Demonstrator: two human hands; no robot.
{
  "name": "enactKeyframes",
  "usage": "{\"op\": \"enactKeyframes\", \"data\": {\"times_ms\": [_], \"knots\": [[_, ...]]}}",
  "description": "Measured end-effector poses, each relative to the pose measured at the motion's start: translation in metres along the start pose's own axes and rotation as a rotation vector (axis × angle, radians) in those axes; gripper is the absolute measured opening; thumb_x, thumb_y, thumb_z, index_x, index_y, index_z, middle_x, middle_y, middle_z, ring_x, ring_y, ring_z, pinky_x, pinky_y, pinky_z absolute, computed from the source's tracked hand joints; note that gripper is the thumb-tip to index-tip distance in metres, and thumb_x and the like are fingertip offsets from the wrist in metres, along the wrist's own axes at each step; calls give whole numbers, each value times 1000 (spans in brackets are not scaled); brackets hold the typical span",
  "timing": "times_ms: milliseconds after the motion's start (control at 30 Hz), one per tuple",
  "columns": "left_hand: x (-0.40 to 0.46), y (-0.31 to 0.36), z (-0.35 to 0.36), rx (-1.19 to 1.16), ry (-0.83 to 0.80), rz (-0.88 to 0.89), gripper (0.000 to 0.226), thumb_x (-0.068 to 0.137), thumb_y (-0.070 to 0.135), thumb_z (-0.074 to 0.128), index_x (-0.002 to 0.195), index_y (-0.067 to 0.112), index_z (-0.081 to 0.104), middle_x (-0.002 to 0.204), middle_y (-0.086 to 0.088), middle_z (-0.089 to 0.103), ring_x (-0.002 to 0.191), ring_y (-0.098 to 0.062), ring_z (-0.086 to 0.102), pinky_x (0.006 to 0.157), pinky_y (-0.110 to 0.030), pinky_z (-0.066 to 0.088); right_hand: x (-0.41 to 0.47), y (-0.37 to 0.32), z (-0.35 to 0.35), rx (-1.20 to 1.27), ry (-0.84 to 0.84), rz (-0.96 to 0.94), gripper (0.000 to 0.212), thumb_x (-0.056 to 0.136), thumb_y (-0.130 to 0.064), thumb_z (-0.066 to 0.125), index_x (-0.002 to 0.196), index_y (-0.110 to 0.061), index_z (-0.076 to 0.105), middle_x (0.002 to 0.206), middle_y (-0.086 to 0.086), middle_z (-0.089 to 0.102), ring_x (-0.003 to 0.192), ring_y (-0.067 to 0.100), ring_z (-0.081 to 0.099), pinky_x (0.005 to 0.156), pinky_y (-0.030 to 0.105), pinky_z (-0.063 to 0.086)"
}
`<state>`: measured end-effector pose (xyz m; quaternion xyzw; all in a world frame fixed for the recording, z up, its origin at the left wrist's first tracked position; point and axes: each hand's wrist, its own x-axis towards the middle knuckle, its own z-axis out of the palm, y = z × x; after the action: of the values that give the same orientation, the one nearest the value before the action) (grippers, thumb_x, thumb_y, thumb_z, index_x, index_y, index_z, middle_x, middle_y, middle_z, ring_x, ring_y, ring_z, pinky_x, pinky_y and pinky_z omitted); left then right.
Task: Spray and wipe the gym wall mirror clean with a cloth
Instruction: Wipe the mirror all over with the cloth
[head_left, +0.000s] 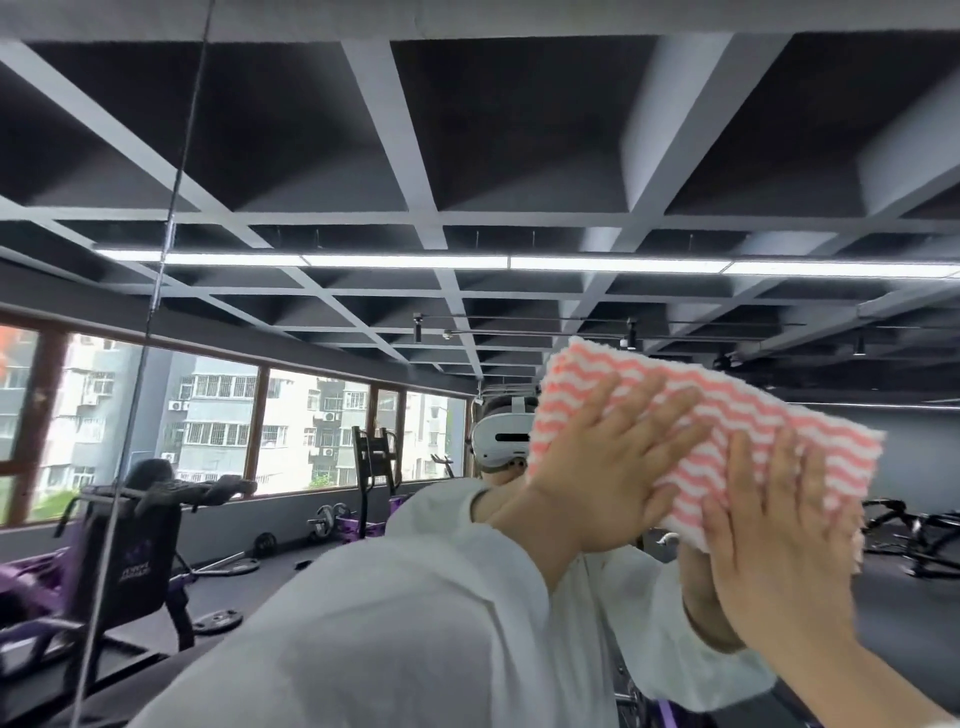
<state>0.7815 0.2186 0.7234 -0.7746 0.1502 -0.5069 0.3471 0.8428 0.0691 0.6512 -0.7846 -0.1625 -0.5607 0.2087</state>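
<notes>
Both hands lie flat on the pink-striped cloth (727, 431), pressing it to the mirror (467, 156). Left hand (608, 467) covers its lower left; right hand (779, 545) its lower right corner. Fingers (670, 415) straight, slightly spread.

Dark coffered ceiling (519, 119) crossed by pale grey beams, with a long strip light (405, 261) running across. Wood-framed windows (218, 415) at left, facing apartment blocks. Dark floor (291, 571) scattered with weight plates (218, 621). Purple-and-black gym machines (140, 545) nearby; far right dim, possibly more equipment.
</notes>
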Motion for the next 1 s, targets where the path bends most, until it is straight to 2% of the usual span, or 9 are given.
{"op": "enactKeyframes", "data": {"times_ms": [200, 300, 367, 400, 500, 567, 767, 867, 1000], "knots": [[-49, -75, -10, 63, 99, -114, 58, 92, 41, 26, 144, 15, 32, 149, -9, 37, 138, -32, 31, 111, -48, 18, 32, -83, -2, -13, 16, -160, 64, 98, -52, 3, 150, -15, 10, 155, 19, 14, 142, 34, 9, 107, 67, 17], [-82, -107, -10, 68, 117, -166, 55, 94, 36, 25, 144, 14, 27, 150, -11, 35, 139, -33, 30, 111, -51, 17, 40, -129, -4, -70, -18, -195, 68, 89, -59, -8, 147, -24, -16, 156, 13, -14, 144, 31, -14, 111, 61, -4], [-106, -124, -7, 67, 120, -199, 54, 96, 34, 20, 145, 12, 25, 152, -12, 30, 140, -32, 26, 111, -53, 17, 40, -158, -1, -68, -77, -234, 69, 80, -61, -16, 139, -28, -30, 150, 10, -33, 139, 33, -29, 108, 60, -18], [-118, -130, -6, 70, 116, -218, 54, 97, 33, 17, 146, 11, 23, 153, -12, 27, 141, -32, 23, 112, -54, 18, 38, -170, 0, -62, -75, -253, 70, 81, -62, -14, 141, -29, -26, 151, 10, -30, 140, 35, -27, 107, 61, -17], [-161, -142, -5, 53, 123, -269, 54, 99, 34, 11, 147, 9, 21, 154, -13, 23, 142, -33, 20, 112, -58, 17, 19, -204, 10, 5, -1, -322, 67, 90, -61, 9, 148, -28, 6, 159, 13, 4, 145, 38, 0, 110, 63, -1], [-193, -145, -3, 41, 126, -310, 54, 100, 34, 11, 147, 9, 19, 154, -13, 21, 142, -34, 20, 112, -59, 16, 3, -225, 18, 50, 26, -374, 66, 91, -59, 17, 148, -27, 14, 158, 13, 13, 144, 38, 8, 110, 64, 3], [-292, -140, 11, 31, 116, -463, 55, 101, 36, 9, 152, 18, -2, 159, 2, -8, 146, -26, 0, 115, -56, 1, -51, -287, 40, 65, 25, -500, 65, 92, -54, 21, 150, -30, 7, 159, 12, 9, 145, 36, 4, 110, 66, 0], [-330, -127, 15, 1, 73, -568, 55, 101, 38, 5, 151, 20, -6, 158, 3, -13, 146, -25, -5, 111, -61, 5, -79, -305, 46, 73, -18, -553, 64, 92, -54, 18, 151, -31, 8, 159, 11, 6, 146, 36, 1, 110, 65, -5], [-376, -91, 22, -51, -35, -684, 57, 100, 42, 3, 151, 19, -10, 158, 2, -16, 145, -32, -4, 107, -66, 3, -124, -310, 52, 22, -100, -634, 63, 93, -53, 13, 152, -31, 9, 160, 8, 0, 146, 35, -2, 111, 63, -10]]}}
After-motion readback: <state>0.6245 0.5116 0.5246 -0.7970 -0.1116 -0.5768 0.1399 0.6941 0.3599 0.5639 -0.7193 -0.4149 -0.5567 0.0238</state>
